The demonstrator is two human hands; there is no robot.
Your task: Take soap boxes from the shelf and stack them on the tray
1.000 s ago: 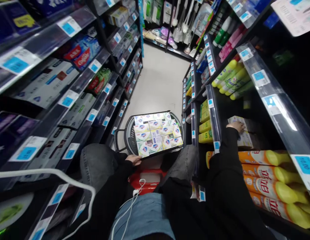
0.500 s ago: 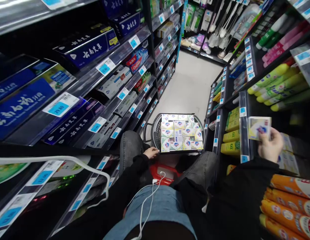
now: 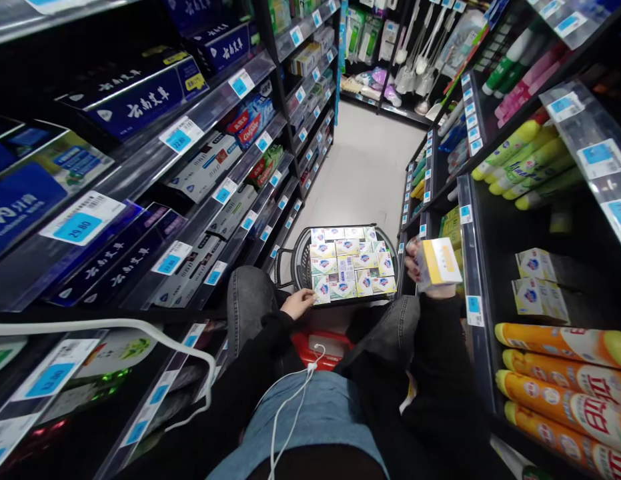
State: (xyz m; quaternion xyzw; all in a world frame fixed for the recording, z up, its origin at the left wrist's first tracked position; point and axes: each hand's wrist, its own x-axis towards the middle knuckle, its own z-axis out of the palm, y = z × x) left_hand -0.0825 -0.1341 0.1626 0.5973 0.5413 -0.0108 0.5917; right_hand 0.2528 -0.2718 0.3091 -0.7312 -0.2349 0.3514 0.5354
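My right hand (image 3: 413, 259) is closed around a soap box (image 3: 444, 261) with a white and yellow face, beside the right shelf. Between my knees is a dark basket (image 3: 303, 260) with a slatted side and a loop handle. White and yellow soap boxes (image 3: 335, 267) lie in rows across its top, several of them showing a blue and red logo. My left hand (image 3: 297, 304) rests at the basket's near left corner, fingers stretched toward the corner soap box; whether they touch it is unclear.
Toothpaste boxes (image 3: 135, 100) fill the left shelves. On the right shelf sit more soap boxes (image 3: 537, 297), orange bottles (image 3: 560, 380) and yellow-green bottles (image 3: 525, 157). A white cable (image 3: 155, 327) crosses at left. A red object (image 3: 323, 348) lies below the basket.
My right hand has come out of the right shelf with the soap box and moved left toward the basket, turning the box. My left hand has shifted slightly onto the basket's corner.
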